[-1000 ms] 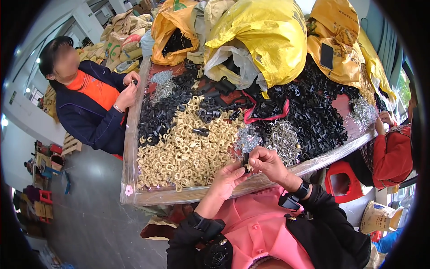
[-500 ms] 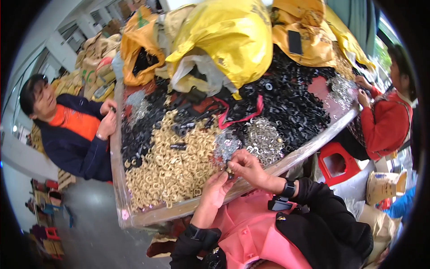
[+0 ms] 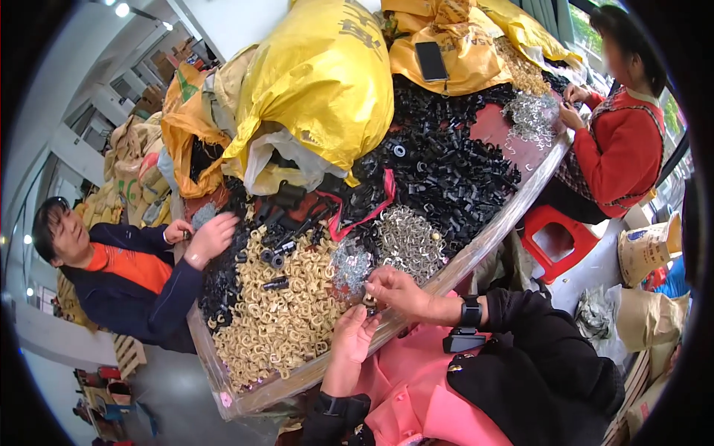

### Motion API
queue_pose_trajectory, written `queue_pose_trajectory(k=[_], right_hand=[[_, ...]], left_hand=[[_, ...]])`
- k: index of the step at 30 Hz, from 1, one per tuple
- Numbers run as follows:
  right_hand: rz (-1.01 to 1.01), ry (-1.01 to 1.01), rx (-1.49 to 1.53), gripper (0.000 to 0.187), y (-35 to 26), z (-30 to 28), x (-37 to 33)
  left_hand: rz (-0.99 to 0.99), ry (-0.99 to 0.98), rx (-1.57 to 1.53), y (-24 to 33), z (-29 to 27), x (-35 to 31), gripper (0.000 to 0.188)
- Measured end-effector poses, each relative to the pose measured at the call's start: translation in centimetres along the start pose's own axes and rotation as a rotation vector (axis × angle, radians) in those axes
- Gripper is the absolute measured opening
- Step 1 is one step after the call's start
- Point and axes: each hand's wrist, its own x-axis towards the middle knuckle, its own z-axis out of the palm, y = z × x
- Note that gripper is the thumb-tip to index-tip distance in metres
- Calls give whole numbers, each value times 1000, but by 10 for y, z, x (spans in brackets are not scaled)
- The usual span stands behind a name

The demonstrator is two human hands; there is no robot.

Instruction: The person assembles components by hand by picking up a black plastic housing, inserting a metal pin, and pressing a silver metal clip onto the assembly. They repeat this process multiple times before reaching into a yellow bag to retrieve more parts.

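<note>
My left hand (image 3: 352, 336) is closed at the fingertips on a small black part (image 3: 372, 313), just above the wooden table edge. Close beyond it, my right hand (image 3: 401, 293) has thumb and fingers pinched together; whatever they hold is too small to make out. A small tan piece shows between the two hands. Beside my right fingertips lies a heap of tiny grey metal pieces (image 3: 351, 267). Shiny U-shaped metal clips (image 3: 410, 247) are heaped beyond my right hand. Left of my hands spreads a large pile of tan C-shaped parts (image 3: 282, 327).
Black plastic parts (image 3: 446, 195) cover the table's middle, with a pink strap (image 3: 364, 219) among them. A large yellow sack (image 3: 320, 82) and a phone (image 3: 431, 61) on an orange sack are behind. Co-workers sit left and right. A red stool (image 3: 554, 241) stands right of the wooden edge (image 3: 491, 238).
My view has turned and shifted. My right fingertips have drawn slightly apart from the left hand, toward the grey pieces. The left co-worker's hand now reaches over the black parts.
</note>
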Motion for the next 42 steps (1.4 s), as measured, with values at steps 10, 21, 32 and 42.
queue_pose_trajectory(k=[10,21,32,42], right_hand=[[-151,-94,-202,24,-35,-12,4],[-451,-280,-467,27,-52,-18,6],[-405,528,-1361,19,-51,-158,30],[-464,528,-1609,8,-30,-184,28]], left_hand=[[21,-28,-9,1,8,3,18],[-73,-134,13,3,7,-2,22],[97,-64,85,20,-1,18,23],[13,-24,82,9,-4,19,24]])
